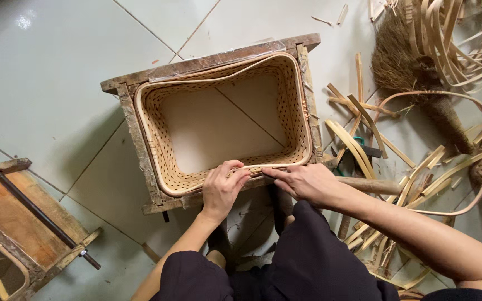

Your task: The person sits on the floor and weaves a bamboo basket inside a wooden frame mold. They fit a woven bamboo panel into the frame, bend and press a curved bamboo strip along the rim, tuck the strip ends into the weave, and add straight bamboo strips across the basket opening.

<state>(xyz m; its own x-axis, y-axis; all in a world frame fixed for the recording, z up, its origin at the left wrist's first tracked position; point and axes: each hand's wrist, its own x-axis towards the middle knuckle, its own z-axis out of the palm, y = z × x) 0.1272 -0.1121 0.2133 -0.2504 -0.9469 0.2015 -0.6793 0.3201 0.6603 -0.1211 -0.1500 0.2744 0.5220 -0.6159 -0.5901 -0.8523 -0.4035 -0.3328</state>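
Bamboo rim: we press a thin pale rim strip (263,168) along the near edge of the rectangular woven cane basket (224,122).
Left hand (222,188): our fingers curl together, clamped on the strip.
Right hand (303,181): fingers flat, pinning the strip just beside the left.
Basket: it sits inside a rough wooden frame mould (132,120) on the tiled floor.
Risk: we judge the springy strip could pop free if either grip slackens.
Beyond: loose bamboo strips (364,150) and a straw broom (414,67).
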